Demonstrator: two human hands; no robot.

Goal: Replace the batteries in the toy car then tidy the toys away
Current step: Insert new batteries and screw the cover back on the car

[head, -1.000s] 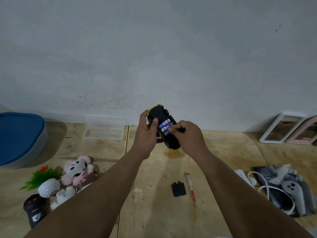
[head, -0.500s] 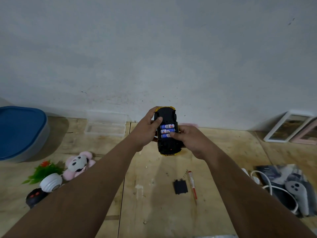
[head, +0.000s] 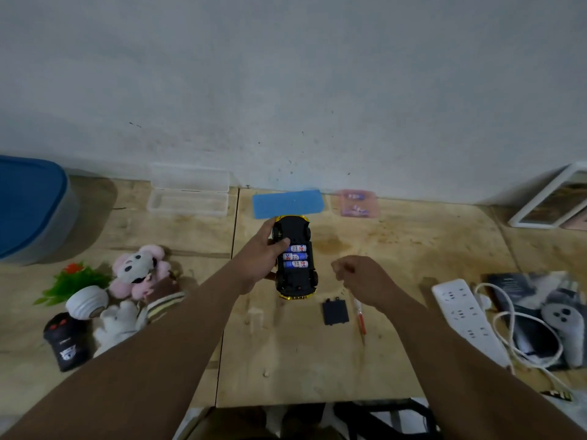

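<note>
The left hand (head: pixel 262 254) reaches forward with the forearm running in from the lower left, and it grips the toy car (head: pixel 296 257) by its left flank, thumb laid over the black underside near the open battery bay. The right hand (head: pixel 362 277) hangs just to the car's right, apart from it, fingers loosely curled and holding nothing; its forearm runs in from the lower right.

The car is upside down, its black chassis facing up and yellow bodywork showing at both ends. Its long axis runs straight away from the person toward the wall. Three blue-and-white batteries (head: pixel 295 256) lie crosswise in the bay, side by side. Whether the car rests on the wooden table (head: pixel 397 249) or is held just above it cannot be told.

Just below the right hand lie a black battery cover (head: pixel 335 311) and a red-handled screwdriver (head: pixel 360 317), side by side. Beyond the left hand's fingertips, near the wall, lies a blue mat (head: pixel 287 203), with a pink tray (head: pixel 357 203) to its right. Well left of the left forearm sit plush toys (head: pixel 139 274) and a black remote (head: pixel 65 341).
</note>
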